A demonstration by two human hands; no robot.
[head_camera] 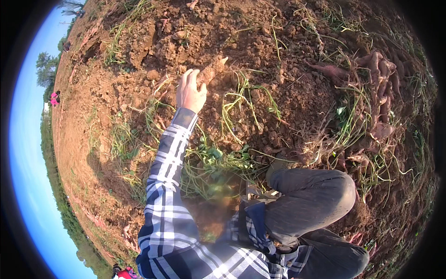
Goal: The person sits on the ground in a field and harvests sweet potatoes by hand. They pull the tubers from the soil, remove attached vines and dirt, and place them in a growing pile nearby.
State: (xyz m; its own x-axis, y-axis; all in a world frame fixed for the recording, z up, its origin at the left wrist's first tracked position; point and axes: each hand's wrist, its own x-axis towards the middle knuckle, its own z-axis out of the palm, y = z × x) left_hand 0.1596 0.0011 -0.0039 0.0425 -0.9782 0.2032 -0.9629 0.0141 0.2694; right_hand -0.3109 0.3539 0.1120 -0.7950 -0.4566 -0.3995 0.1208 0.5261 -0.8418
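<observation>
My left hand (191,91), reaching out from a plaid sleeve, has its fingers and thumb around the near end of a sweet potato (213,70) caked in soil. Its pale, pointed far end sticks out past the hand, against loose, cloddy earth (251,52). Cut green vines (240,101) lie just right of the hand, and a reddish root (162,83) is close on its left. My right hand is out of view.
Sweet potatoes (379,87) are heaped at right, with a single one (331,71) beside them. My bent knees (334,195) take up the lower right. Leafy vines (212,160) lie before me. A person in pink (54,98) is far off at left; red-and-pink clothing (125,273) shows at bottom left.
</observation>
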